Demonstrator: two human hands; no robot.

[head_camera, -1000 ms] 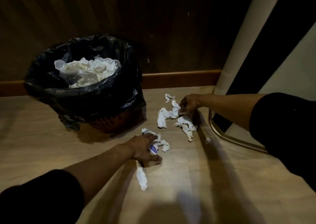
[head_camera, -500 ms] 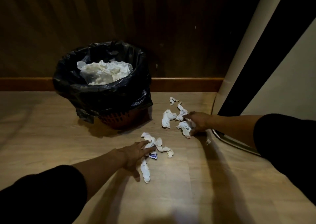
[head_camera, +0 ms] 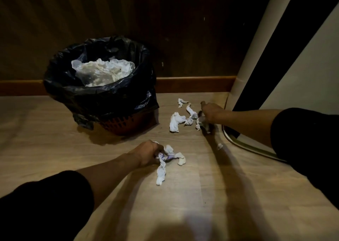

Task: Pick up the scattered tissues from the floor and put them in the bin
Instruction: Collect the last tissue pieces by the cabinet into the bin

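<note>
The crumpled white paper tissues lay scattered on the pale wood-grain floor (head_camera: 229,194) in the middle of the frame, to the right of and below the round reddish-brown basket bin with its black plastic liner (head_camera: 102,97), which stood at upper left against the dark wall. The bin already held a pale crumpled mass near its rim.

The left hand (head_camera: 146,153), at lower centre, was curled with its fingers closed on the near cluster of tissues (head_camera: 169,155); a twisted tail of that cluster trailed downward on the floor and a purple-printed scrap showed within it. The right hand (head_camera: 211,112), at centre right, was bent down over a small tissue wad (head_camera: 199,122), fingers apparently pinching it, though motion blur left the grip hard to confirm.

These tissues looked nearly weightless, soft and easily compressed, not slippery and not fragile beyond tearing. In my judgement a loose scooping pinch on the thickest part of each wad would serve, and several could be gathered into one fist; the dangling tails might drop free if only an end were caught.

Counted: one bin. In the far group, three loose wads sat left of the right hand, the smallest one (head_camera: 181,102) nearest the skirting, plus the one under that hand. The near cluster seemed two or three pieces tangled together; I could not separate them surely. One tiny white scrap (head_camera: 219,146) lay alone at right of centre.
</note>
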